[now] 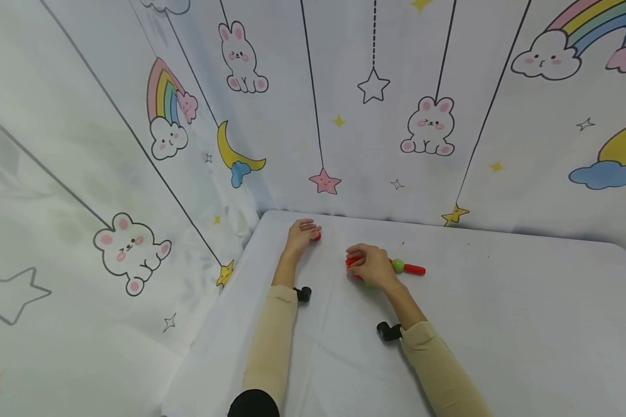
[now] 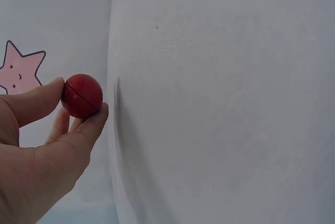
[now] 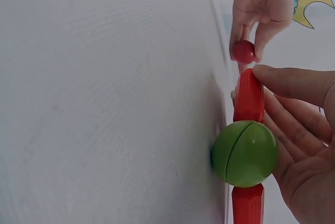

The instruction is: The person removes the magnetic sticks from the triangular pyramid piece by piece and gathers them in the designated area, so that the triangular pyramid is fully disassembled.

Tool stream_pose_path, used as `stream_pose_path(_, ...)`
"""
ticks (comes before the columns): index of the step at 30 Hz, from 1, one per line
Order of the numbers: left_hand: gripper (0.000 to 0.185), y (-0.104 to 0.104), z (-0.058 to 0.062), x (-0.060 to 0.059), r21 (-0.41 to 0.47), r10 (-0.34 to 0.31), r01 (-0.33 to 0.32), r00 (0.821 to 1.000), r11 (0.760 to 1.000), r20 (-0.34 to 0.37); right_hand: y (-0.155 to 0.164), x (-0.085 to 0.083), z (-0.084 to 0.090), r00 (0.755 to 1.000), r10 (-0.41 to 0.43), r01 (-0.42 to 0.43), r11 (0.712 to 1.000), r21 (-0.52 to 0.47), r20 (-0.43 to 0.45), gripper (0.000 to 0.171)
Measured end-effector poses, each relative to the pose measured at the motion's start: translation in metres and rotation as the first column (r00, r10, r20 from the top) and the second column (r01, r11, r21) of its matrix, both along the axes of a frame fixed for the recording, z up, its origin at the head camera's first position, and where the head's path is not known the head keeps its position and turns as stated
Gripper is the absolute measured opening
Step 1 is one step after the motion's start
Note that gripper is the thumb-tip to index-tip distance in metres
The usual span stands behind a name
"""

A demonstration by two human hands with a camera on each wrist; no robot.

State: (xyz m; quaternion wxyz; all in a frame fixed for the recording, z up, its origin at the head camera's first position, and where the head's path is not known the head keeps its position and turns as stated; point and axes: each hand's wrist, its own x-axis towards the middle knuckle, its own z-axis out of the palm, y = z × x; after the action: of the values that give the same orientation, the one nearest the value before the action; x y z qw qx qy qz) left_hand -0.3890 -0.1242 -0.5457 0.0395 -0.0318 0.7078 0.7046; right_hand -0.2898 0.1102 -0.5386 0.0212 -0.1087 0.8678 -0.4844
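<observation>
- Left wrist view: the left hand is pinching a red ball near the white table's far edge.
- The right hand is pinching a red rod touching a green ball.
- Probably light and stiff, the slick red ball is needing fingertips across its middle.

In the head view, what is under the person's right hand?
Red tips show left of the right hand, a green ball and red rod right of it, and a sliver of green below. The hand covers whatever lies between.

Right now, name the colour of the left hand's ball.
The ball is red, clearest in the left wrist view.
</observation>
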Motion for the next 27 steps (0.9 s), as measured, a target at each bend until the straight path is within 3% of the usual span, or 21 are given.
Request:
stream_pose_path(7, 0.052, 0.0032, 0.0031, -0.0059, -0.027, 0.009, -0.009, 1.000, 1.000, 0.003, 0.0012, 0.0001, 0.0024, 1.000, 0.016, -0.016, 1.000, -0.014, -0.017, 0.044)
stream_pose_path(12, 0.051, 0.0032, -0.0015, -0.0099, -0.028, 0.015, -0.015, 1.000, 1.000, 0.023, 0.0017, 0.0005, 0.0034, 1.000, 0.029, -0.030, 0.999, -0.019, -0.012, 0.044)
stream_pose_path(17, 0.052, 0.0031, -0.0062, -0.0104, -0.036, 0.032, -0.031, 0.999, 0.999, 0.034, 0.0010, 0.0012, 0.0026, 0.999, 0.033, -0.033, 0.999, -0.008, -0.005, 0.044)
stream_pose_path(27, 0.055, 0.0048, -0.0037, -0.0107, -0.080, 0.038, -0.037, 0.999, 0.996, 0.010, 0.0005, 0.0017, 0.0035, 0.999, 0.026, -0.026, 1.000, 0.007, -0.023, 0.044)
